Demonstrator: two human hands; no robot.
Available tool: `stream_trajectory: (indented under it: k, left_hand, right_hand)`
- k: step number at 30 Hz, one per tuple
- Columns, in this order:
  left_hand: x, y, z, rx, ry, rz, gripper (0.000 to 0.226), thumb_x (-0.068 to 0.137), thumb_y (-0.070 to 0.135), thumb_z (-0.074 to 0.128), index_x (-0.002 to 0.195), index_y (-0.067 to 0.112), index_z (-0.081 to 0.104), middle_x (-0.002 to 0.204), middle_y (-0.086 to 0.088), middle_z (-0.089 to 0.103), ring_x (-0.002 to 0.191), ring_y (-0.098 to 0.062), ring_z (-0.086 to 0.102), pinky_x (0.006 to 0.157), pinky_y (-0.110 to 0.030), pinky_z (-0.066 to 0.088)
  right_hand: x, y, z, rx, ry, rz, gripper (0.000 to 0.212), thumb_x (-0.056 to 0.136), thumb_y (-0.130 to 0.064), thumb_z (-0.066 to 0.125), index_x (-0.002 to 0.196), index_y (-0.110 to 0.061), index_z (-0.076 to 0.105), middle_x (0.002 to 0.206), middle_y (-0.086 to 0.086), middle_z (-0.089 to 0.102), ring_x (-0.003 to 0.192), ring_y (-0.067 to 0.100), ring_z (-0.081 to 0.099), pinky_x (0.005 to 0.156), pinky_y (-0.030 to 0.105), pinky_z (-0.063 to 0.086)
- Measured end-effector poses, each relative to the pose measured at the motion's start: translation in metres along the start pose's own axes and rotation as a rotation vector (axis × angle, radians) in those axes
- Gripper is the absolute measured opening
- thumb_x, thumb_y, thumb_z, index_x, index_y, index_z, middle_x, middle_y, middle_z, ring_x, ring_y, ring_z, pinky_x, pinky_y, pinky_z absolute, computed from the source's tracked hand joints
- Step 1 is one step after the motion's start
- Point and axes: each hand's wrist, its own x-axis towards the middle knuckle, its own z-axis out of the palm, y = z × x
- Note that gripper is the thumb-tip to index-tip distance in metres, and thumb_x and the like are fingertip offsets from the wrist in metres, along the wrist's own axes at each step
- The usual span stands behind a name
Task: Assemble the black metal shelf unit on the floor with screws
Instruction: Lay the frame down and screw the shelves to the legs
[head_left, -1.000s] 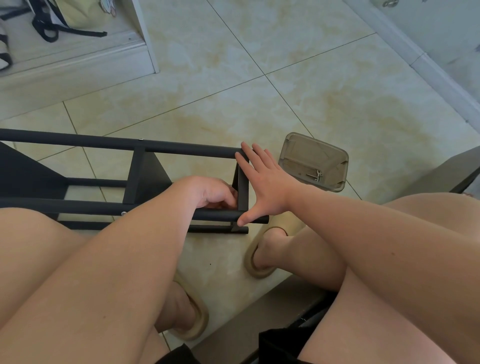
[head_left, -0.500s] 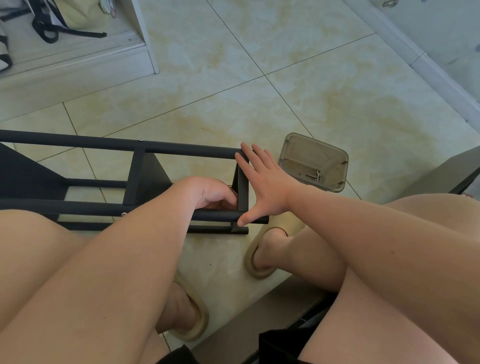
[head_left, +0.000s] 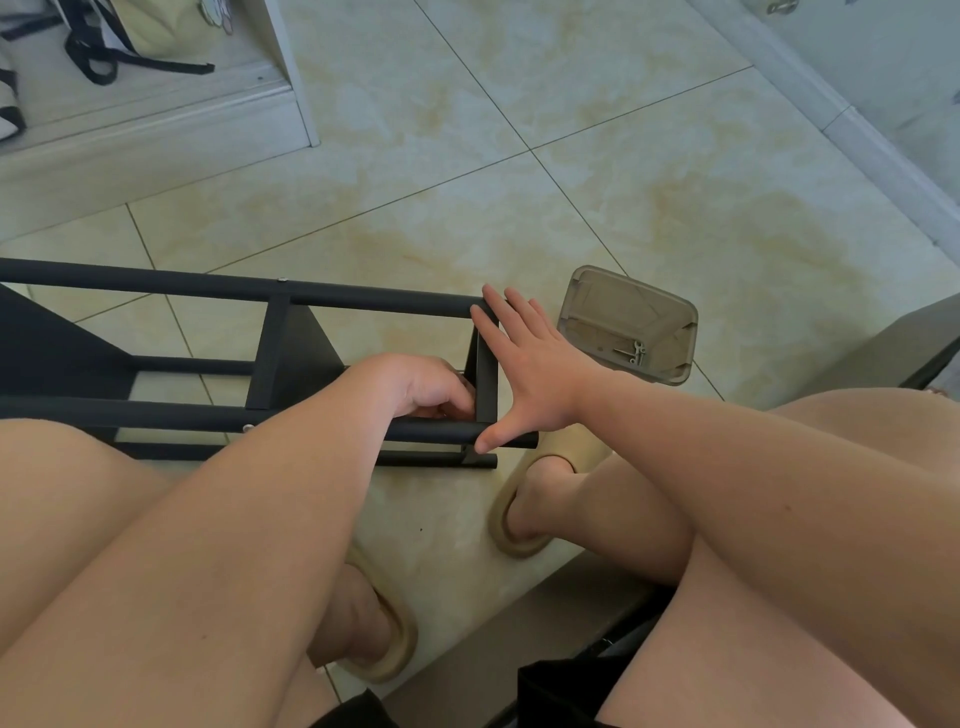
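The black metal shelf frame (head_left: 218, 288) lies on its side on the tiled floor, its right end between my knees. My right hand (head_left: 530, 374) lies flat against the frame's end bar, fingers straight, thumb on the near tube. My left hand (head_left: 426, 387) reaches inside the frame just left of that end bar with fingers curled; something small and metallic shows at its fingertips, but I cannot tell what it holds. A clear plastic box (head_left: 628, 325) with a few screws stands on the floor right of the frame.
My feet in tan slippers (head_left: 519, 519) rest on the floor under the frame's end. A white cabinet base (head_left: 156, 130) with a bag and black straps sits at the back left. A wall skirting (head_left: 857, 140) runs along the right. A dark panel edge (head_left: 893, 343) lies at the right.
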Motion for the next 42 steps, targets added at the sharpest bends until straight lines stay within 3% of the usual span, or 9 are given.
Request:
stream_trajectory:
  k: [3, 9, 14, 19, 26, 33, 36, 39, 42]
  left_hand:
    - [-0.0009, 0.0006, 0.0001, -0.001, -0.011, 0.013, 0.017, 0.085, -0.002, 0.059, 0.091, 0.006, 0.073, 0.078, -0.009, 0.069, 0.078, -0.023, 0.063, 0.08, -0.032, 0.05]
    - [0.0019, -0.0008, 0.0002, 0.009, -0.019, 0.022, 0.031, 0.082, -0.001, 0.06, 0.109, 0.001, 0.072, 0.113, -0.026, 0.069, 0.094, -0.03, 0.065, 0.104, -0.047, 0.048]
    - [0.0019, -0.0012, -0.0001, 0.003, -0.034, 0.02, 0.035, 0.078, 0.001, 0.061, 0.111, 0.001, 0.072, 0.116, -0.026, 0.068, 0.099, -0.033, 0.065, 0.107, -0.05, 0.046]
    - [-0.001, 0.0002, -0.0006, 0.011, -0.039, 0.006, 0.044, 0.068, 0.009, 0.065, 0.11, 0.006, 0.073, 0.117, -0.023, 0.069, 0.117, -0.041, 0.062, 0.108, -0.052, 0.045]
    - [0.0024, -0.0023, -0.0013, -0.009, -0.034, 0.0, 0.03, 0.086, -0.001, 0.06, 0.112, 0.006, 0.072, 0.121, -0.021, 0.068, 0.112, -0.036, 0.064, 0.109, -0.049, 0.046]
    - [0.0005, -0.0049, -0.0065, -0.091, -0.117, -0.071, 0.021, 0.092, 0.014, 0.062, 0.108, 0.008, 0.075, 0.103, -0.011, 0.074, 0.1, -0.026, 0.065, 0.106, -0.04, 0.044]
    - [0.0026, -0.0032, -0.0036, -0.019, -0.088, -0.078, 0.028, 0.089, 0.014, 0.066, 0.115, 0.004, 0.073, 0.107, -0.017, 0.073, 0.095, -0.025, 0.063, 0.1, -0.039, 0.048]
    - [0.0056, -0.0026, -0.0016, -0.024, -0.055, -0.03, 0.025, 0.086, 0.005, 0.063, 0.11, 0.001, 0.071, 0.096, -0.014, 0.067, 0.089, -0.026, 0.06, 0.088, -0.034, 0.046]
    - [0.0065, -0.0036, -0.0023, -0.037, -0.054, -0.001, 0.048, 0.07, 0.008, 0.068, 0.117, -0.006, 0.067, 0.1, -0.021, 0.067, 0.093, -0.029, 0.06, 0.095, -0.041, 0.048]
  right_hand:
    - [0.0001, 0.0001, 0.0001, 0.002, 0.001, 0.0, 0.152, 0.059, -0.089, 0.067, 0.16, -0.008, -0.012, 0.166, 0.014, -0.024, 0.152, 0.033, -0.023, 0.124, 0.045, -0.013]
    - [0.0004, -0.0004, 0.0007, -0.003, 0.009, 0.0, 0.152, 0.059, -0.09, 0.067, 0.16, -0.008, -0.01, 0.166, 0.015, -0.023, 0.153, 0.034, -0.022, 0.123, 0.044, -0.013]
    - [0.0009, 0.0, 0.0008, -0.005, 0.011, 0.003, 0.152, 0.058, -0.09, 0.066, 0.16, -0.007, -0.01, 0.166, 0.015, -0.022, 0.153, 0.034, -0.022, 0.124, 0.045, -0.013]
    - [0.0006, 0.0, 0.0005, -0.01, 0.009, -0.001, 0.152, 0.058, -0.09, 0.067, 0.16, -0.007, -0.01, 0.166, 0.015, -0.023, 0.153, 0.034, -0.021, 0.123, 0.044, -0.014]
    - [0.0003, 0.0004, 0.0007, -0.018, 0.017, -0.004, 0.151, 0.058, -0.09, 0.066, 0.16, -0.007, -0.008, 0.166, 0.016, -0.021, 0.153, 0.035, -0.02, 0.123, 0.045, -0.012]
    - [0.0017, 0.0015, 0.0012, -0.022, 0.011, 0.001, 0.153, 0.056, -0.092, 0.065, 0.161, -0.008, -0.008, 0.167, 0.014, -0.021, 0.153, 0.034, -0.019, 0.125, 0.047, -0.009]
    - [0.0018, 0.002, 0.0025, -0.017, 0.015, 0.0, 0.153, 0.056, -0.092, 0.065, 0.161, -0.008, -0.008, 0.167, 0.014, -0.021, 0.153, 0.034, -0.019, 0.125, 0.047, -0.009]
    - [0.0021, 0.0021, 0.0021, -0.021, 0.015, -0.004, 0.152, 0.057, -0.092, 0.065, 0.161, -0.008, -0.009, 0.166, 0.015, -0.021, 0.153, 0.034, -0.02, 0.125, 0.047, -0.01]
    - [0.0018, 0.0026, 0.0018, -0.017, 0.01, -0.006, 0.152, 0.057, -0.091, 0.064, 0.16, -0.008, -0.01, 0.166, 0.015, -0.022, 0.153, 0.034, -0.02, 0.125, 0.046, -0.011]
